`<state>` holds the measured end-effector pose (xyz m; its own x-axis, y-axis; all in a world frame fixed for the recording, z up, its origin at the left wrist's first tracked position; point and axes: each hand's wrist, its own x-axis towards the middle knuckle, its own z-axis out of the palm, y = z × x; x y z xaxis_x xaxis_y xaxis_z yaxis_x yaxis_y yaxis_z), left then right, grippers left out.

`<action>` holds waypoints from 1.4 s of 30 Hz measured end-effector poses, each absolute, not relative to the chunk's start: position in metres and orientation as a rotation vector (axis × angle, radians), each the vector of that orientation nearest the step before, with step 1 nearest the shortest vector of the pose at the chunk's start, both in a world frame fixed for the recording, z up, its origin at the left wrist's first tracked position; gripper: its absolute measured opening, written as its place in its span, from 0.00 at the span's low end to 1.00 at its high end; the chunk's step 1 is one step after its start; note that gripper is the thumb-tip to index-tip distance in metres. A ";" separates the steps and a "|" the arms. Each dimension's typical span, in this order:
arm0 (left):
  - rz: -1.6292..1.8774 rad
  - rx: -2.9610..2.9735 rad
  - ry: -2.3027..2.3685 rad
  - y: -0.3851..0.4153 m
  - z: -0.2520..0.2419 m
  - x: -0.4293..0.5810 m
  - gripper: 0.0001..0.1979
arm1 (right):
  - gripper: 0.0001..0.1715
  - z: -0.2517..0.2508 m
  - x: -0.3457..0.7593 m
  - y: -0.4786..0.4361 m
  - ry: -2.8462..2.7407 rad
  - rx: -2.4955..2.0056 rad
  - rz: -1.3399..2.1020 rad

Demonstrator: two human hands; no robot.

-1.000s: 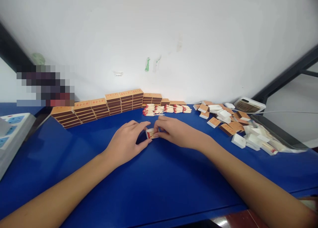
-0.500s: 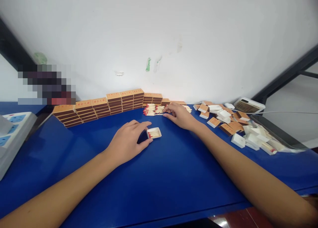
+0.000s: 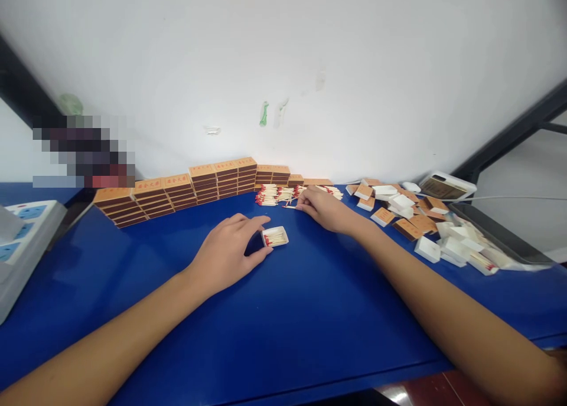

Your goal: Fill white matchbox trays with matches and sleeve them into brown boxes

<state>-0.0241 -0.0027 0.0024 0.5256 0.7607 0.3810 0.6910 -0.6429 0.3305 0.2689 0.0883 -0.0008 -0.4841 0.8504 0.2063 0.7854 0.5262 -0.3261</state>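
Head: 1 tray [image 3: 278, 230] by L hand [image 3: 228, 249]

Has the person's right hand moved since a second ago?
Yes. Judged against the wall, the right hand has moved forward and slightly right, away from the white tray and closer to the wall, near the matches.
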 end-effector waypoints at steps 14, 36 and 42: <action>0.742 2.609 1.265 -0.003 0.003 -0.023 0.24 | 0.11 0.007 0.286 0.087 -2.413 -1.498 0.481; 0.773 2.616 1.252 0.000 0.001 -0.023 0.24 | 0.10 0.006 0.271 0.071 -2.523 -1.318 0.360; 0.788 2.619 1.244 -0.001 0.000 -0.024 0.24 | 0.11 0.013 0.271 0.068 -2.516 -1.285 0.433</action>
<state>-0.0237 -0.0009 0.0000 0.5217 0.7544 0.3984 0.6826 -0.6492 0.3355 0.2713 0.0677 0.0126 -0.5638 0.8181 0.1132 0.7332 0.5589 -0.3873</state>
